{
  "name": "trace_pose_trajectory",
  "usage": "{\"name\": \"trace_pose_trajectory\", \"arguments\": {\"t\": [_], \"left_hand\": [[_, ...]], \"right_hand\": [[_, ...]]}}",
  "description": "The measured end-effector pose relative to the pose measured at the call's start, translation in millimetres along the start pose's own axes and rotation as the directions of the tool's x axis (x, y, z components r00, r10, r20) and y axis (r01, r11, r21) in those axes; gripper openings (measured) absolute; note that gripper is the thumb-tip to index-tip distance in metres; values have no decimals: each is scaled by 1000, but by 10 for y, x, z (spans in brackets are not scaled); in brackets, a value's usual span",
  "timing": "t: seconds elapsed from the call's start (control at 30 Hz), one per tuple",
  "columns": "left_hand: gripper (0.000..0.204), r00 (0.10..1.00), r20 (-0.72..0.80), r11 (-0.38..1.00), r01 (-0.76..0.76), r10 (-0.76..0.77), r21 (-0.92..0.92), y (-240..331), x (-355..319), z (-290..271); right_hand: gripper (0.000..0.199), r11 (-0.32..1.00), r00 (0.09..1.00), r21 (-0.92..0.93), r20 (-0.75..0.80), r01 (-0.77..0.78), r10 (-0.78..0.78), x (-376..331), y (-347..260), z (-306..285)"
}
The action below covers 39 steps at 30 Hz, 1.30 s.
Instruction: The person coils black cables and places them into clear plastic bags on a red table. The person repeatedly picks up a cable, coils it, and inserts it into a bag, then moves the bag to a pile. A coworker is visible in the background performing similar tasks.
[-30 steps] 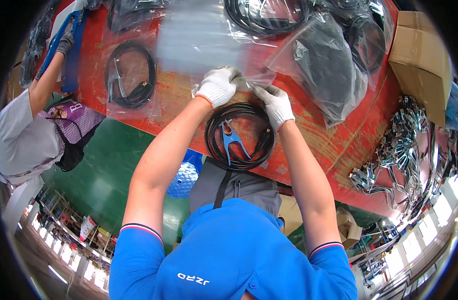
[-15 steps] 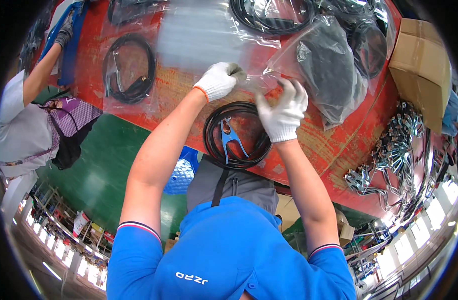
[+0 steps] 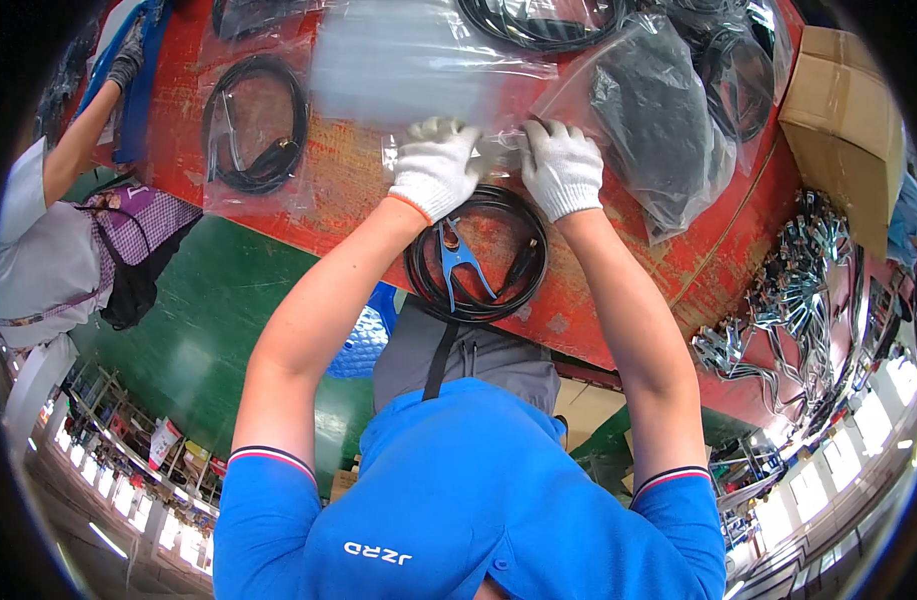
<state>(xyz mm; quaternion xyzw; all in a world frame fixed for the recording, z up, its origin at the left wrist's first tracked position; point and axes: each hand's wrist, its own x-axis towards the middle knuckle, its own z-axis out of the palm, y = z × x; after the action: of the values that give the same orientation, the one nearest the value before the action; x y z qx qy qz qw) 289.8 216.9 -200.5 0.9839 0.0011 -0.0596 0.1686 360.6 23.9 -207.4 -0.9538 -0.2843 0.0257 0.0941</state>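
Note:
Both my hands wear white knit gloves over the red worktable. My left hand (image 3: 435, 168) has its fingers curled on one side of a clear plastic bag (image 3: 500, 152), and my right hand (image 3: 562, 168) grips the other side. The bag's edge shows stretched between them, though its outline is hard to make out. Just below my hands, at the near table edge, lies a coiled black cable (image 3: 534, 292). A blue spring clamp (image 3: 456, 262) rests inside that coil. Beyond my hands is a stack of clear plastic bags (image 3: 408, 75).
A bagged cable coil (image 3: 300, 120) lies at left, more bagged coils (image 3: 538, 40) at the back. A dark-filled plastic bag (image 3: 658, 125) sits right of my hands. A cardboard box (image 3: 843, 110) and piled metal clamps (image 3: 803, 275) are at far right. A co-worker's gloved hand (image 3: 128, 62) is at far left.
My right hand has moved inward and closed on the bag's edge; before, its fingers were spread. My left hand has come slightly nearer. The bag now spans both hands above the coil.

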Motion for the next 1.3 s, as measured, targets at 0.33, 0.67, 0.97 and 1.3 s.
{"name": "trace_pose_trajectory", "arguments": {"t": [0.33, 0.67, 0.97, 1.3], "left_hand": [[32, 857, 106, 863, 503, -505, 43, -269, -267, -111], [40, 885, 251, 889, 435, -392, -142, -122, -846, 154], [45, 904, 202, 866, 422, -378, -267, -84, -1027, 162], [78, 572, 431, 355, 799, -697, -486, -343, -999, 552]], "right_hand": [[27, 915, 916, 80, 100, -396, 388, -517, 405, -41], [51, 809, 791, 243, 479, -536, 380, -1131, -199, -33], [48, 833, 841, 298, 442, -467, 313, -1192, -245, -34], [66, 149, 405, 422, 621, -894, 671, -1311, -316, 413]]}}
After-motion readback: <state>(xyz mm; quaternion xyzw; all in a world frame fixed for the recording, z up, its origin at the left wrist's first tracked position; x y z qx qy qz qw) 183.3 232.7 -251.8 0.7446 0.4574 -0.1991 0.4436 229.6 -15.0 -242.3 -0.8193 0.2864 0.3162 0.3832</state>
